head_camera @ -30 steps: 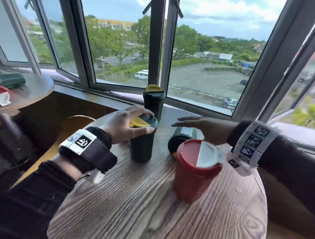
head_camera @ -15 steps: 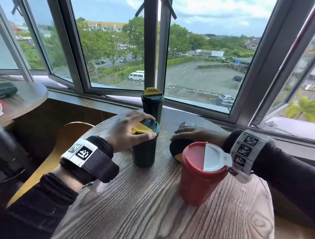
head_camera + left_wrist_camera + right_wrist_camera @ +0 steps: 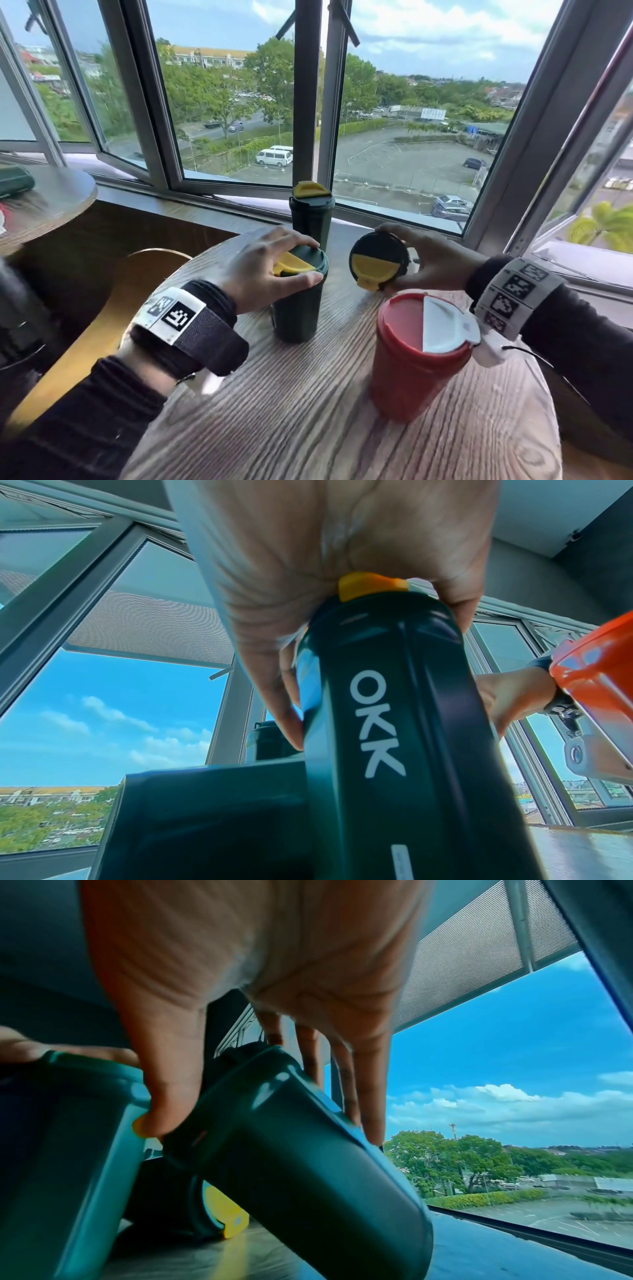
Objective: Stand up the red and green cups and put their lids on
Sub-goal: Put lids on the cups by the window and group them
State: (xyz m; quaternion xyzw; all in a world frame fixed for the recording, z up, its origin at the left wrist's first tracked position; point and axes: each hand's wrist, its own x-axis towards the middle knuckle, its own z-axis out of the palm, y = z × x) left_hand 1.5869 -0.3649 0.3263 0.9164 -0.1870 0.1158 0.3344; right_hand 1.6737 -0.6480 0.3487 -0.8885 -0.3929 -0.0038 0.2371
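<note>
Round wooden table by open windows, red cup upright and lidded nearest, behind it left hand gripping upright green cup's lid, right hand clasping tilted green cup, right wrist view alone showing its body, third green cup farthest.

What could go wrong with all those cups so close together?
The right hand holds a tilted green cup between the red cup and another green cup, so swinging it upright could bump either. The red cup stands near the table edge, beside the right wrist, and might get knocked off.
</note>
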